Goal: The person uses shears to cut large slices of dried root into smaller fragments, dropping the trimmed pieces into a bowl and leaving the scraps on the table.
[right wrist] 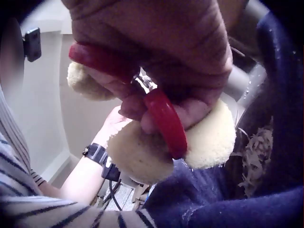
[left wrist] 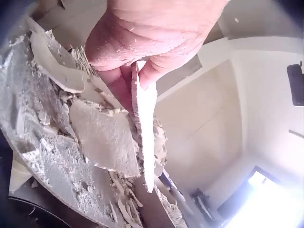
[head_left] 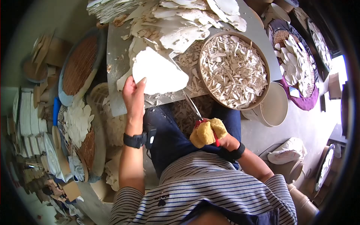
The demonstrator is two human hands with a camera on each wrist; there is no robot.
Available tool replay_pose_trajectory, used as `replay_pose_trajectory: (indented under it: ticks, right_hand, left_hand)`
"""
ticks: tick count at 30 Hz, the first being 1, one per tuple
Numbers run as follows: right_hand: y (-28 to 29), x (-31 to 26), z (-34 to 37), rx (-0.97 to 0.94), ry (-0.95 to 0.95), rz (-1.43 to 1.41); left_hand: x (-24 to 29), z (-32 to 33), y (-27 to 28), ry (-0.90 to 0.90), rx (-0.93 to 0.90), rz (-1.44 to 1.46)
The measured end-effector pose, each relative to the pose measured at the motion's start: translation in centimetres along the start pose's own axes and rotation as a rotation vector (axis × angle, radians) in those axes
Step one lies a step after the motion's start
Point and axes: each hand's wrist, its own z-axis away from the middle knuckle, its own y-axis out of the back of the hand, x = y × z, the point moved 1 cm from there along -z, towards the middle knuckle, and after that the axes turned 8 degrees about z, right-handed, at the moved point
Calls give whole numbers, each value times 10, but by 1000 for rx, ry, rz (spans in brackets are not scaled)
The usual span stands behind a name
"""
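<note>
Light glares at the right edge of the head view, and the sheet [head_left: 159, 73] looks bleached; dark rims frame its bowed picture. The left wrist view burns out at lower right. The right wrist view is dim, the right grip [right wrist: 154, 50] shadowed.

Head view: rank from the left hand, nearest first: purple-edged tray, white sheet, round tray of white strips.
1. White sheet: pinched in the left hand.
2. Round tray of white strips: right of the sheet.
3. Purple-edged tray: far right, beyond the round tray.
</note>
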Motion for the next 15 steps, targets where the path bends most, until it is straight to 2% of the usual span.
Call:
replay_pose_trajectory:
  ticks: [3, 4, 5, 8, 10, 11, 12, 13, 14, 15]
  right_hand:
    - [1, 2, 1, 2, 8, 57]
    - [1, 4, 0, 12, 11, 84]
    - [2, 6, -1, -7, -24, 72]
    - [-1, 8, -7, -82, -75, 70]
    - [-3, 7, -14, -147, -37, 118]
    - [-5, 7, -16, -160, -50, 132]
    - [-8, 7, -20, -171, -61, 147]
    - [-11, 6, -23, -182, -71, 164]
    - [-13, 7, -27, -188, -71, 158]
    - [-16, 7, -30, -192, -72, 151]
  left_hand:
    - [19, 44, 31, 55, 298, 115]
    - [21, 64, 55, 111, 342, 153]
    - [19, 88, 89, 170, 385, 191]
    - [-4, 183, 206, 187, 866, 149]
    - [-17, 278, 294, 91, 516, -666]
    - [-6, 312, 325, 264, 422, -1039]
    - [-16, 363, 385, 187, 812, -264]
    - [-22, 382, 402, 81, 1101, 552]
    - [-31, 397, 414, 16, 1106, 132]
    - [-26, 397, 393, -46, 1080, -289]
